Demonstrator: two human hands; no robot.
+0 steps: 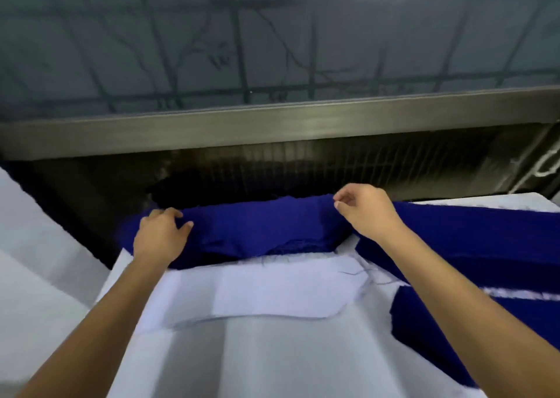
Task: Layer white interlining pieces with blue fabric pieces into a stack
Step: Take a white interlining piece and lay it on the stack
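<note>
- left grip (pixel 162 234): fingers curl over the far left edge of the blue fabric piece (pixel 257 228), thumb on top, cloth bunched under it. It is holding the piece.
- right grip (pixel 363 213): thumb and forefinger pinch the far right edge of the same piece; the other fingers are loosely curled.
- blue fabric piece: slack between the two grips, far edge lifted. The near edge is crumpled and touches the white interlining piece (pixel 257 291). Not spread flat yet.
- handling, judged: light and soft with no stiffness, so it sags and folds wherever it is unsupported. Loose threads show at the cut near edge, so hard tugging risks fraying. Two pinches well apart along one edge look like the right hold. Tension between them should let it lay down without wrinkles.
- white interlining piece: flat on the stack, under and nearer than the blue piece, fold creases visible. It looks thin and papery, a bit stiffer than the blue. It may shift if the blue drags across it.
- blue fabric supply (pixel 485 240): more blue cloth right of the stack, under the right forearm, with a white strip across it.
- tabletop (pixel 242 367): white, carries the stack. Cannot tell whether the white is a cover sheet or the bare surface.
- metal rail (pixel 272 125): runs across behind, with a dark grille below it.
</note>
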